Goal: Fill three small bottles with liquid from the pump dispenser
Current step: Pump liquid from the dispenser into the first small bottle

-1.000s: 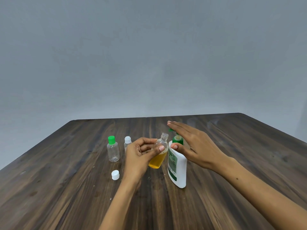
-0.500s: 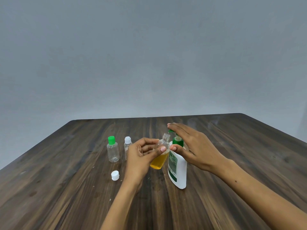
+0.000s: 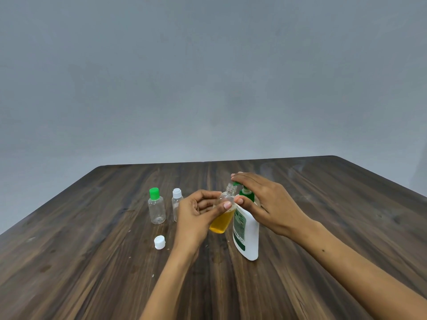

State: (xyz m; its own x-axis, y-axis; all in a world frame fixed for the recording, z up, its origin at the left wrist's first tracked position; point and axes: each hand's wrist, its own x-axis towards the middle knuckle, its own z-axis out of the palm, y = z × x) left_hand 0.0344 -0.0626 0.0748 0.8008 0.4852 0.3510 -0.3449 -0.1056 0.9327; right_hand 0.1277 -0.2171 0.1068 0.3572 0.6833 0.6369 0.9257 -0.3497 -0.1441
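A white pump dispenser (image 3: 247, 236) with a green pump head stands on the dark wooden table (image 3: 92, 262). My right hand (image 3: 265, 202) lies flat over the pump head, thumb against the dispenser's neck. My left hand (image 3: 196, 213) grips a small clear bottle (image 3: 223, 215), tilted, about half full of yellow liquid, its open mouth just under the green nozzle. An empty small bottle with a green cap (image 3: 156, 209) and another with a white cap (image 3: 177, 203) stand upright to the left. A loose white cap (image 3: 160, 242) lies in front of them.
The table's far edge runs in front of a plain grey wall. Bare wood extends to the left, to the right and toward me around the bottles.
My right hand's fingers dipped onto the pump head and have flattened again. The bottle in my left hand stays under the nozzle. The other bottles and the cap have not moved.
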